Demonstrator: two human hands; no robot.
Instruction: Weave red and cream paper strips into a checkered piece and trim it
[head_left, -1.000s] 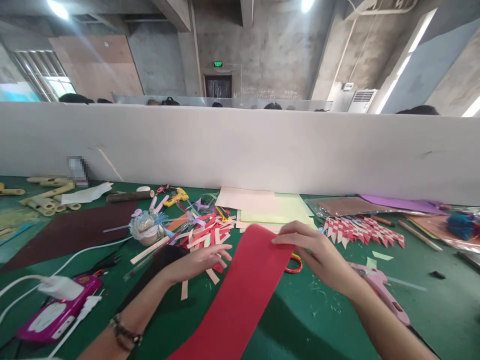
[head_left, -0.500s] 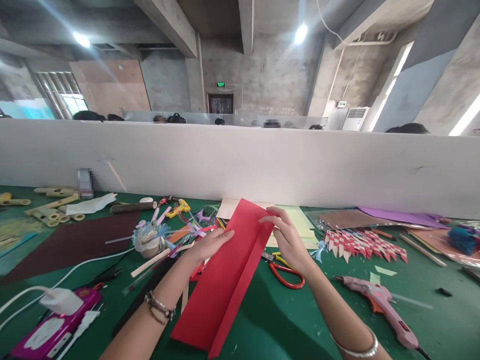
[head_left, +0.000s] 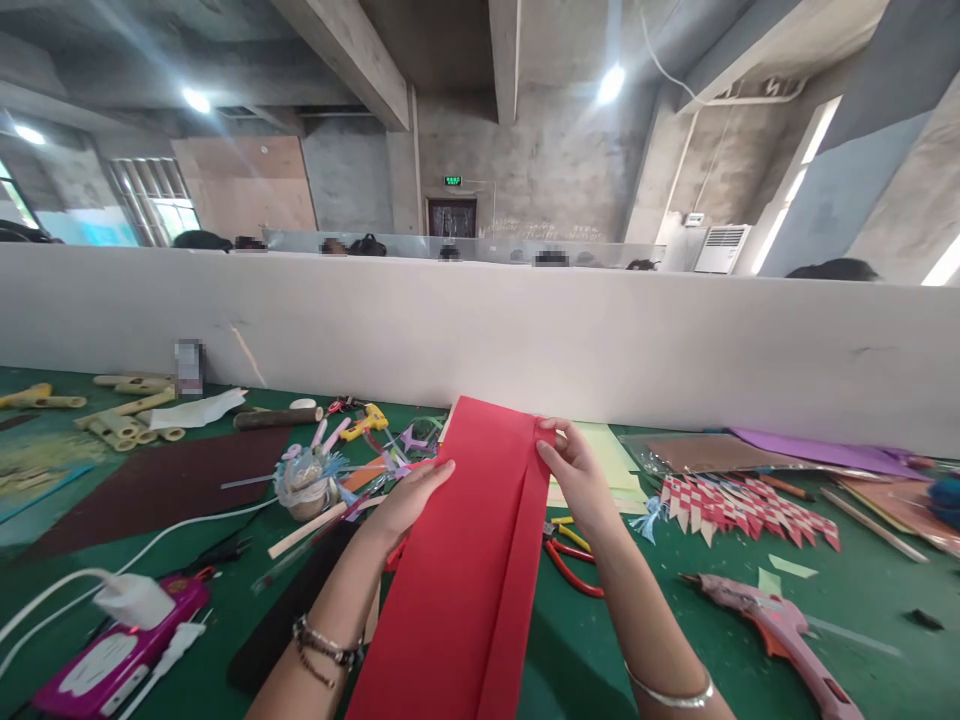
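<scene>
A long sheet of red paper (head_left: pixel 465 540) with a narrow folded strip along its right side is held up in front of me, over the green table. My left hand (head_left: pixel 411 500) holds its left edge, thumb on the front and the other fingers hidden behind. At the top right corner, my right hand (head_left: pixel 574 470) pinches the folded strip between thumb and fingers. Red-handled pliers (head_left: pixel 574 570) lie on the table just beyond the paper's right edge, partly covered by my right forearm.
A pink glue gun (head_left: pixel 772 620) lies at the right, below a red checkered woven piece (head_left: pixel 750 508). At the left are a purple power strip (head_left: pixel 124 650), a dark brown sheet (head_left: pixel 165 480) and bamboo pieces (head_left: pixel 124 425). A white partition (head_left: pixel 480 330) stands behind.
The red paper has turned more upright and come closer, its lower end now leaving the view. My right hand has closed its thumb and fingers on the corner. The view has shifted slightly.
</scene>
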